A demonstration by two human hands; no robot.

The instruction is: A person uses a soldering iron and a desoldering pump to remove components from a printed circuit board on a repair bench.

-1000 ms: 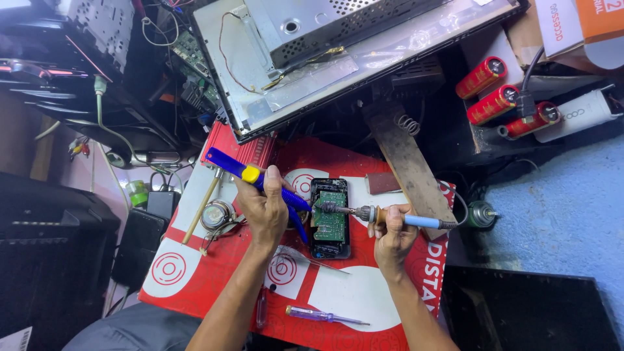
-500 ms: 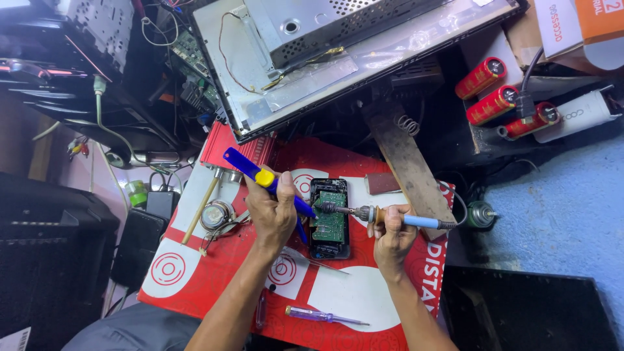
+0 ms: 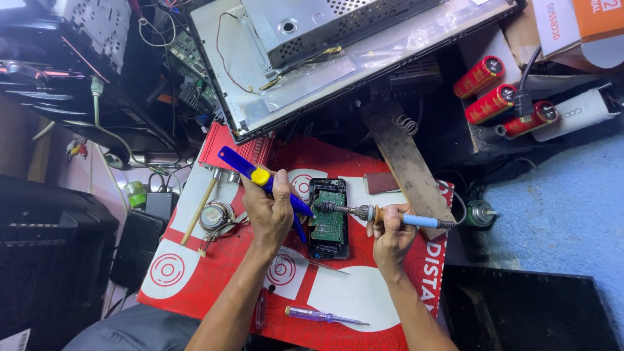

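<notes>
An opened black phone (image 3: 329, 229) with a bare green circuit board lies on a red and white mat (image 3: 364, 305). My left hand (image 3: 268, 209) grips a blue desoldering pump with a yellow button (image 3: 255, 173), its tip angled down at the board's left edge. My right hand (image 3: 390, 233) holds a soldering iron (image 3: 370, 213) with a light blue handle, level, its metal tip touching the upper part of the board.
A purple screwdriver (image 3: 320, 316) lies near the mat's front edge. A small round speaker (image 3: 215, 215) and a wooden stick sit left of my hands. A wooden plank (image 3: 408, 166), three red capacitors (image 3: 497, 101) and an opened metal chassis (image 3: 338, 45) lie behind.
The desoldering pump has swung a little more upright and its tip has closed in on the board. The soldering iron has stayed in place.
</notes>
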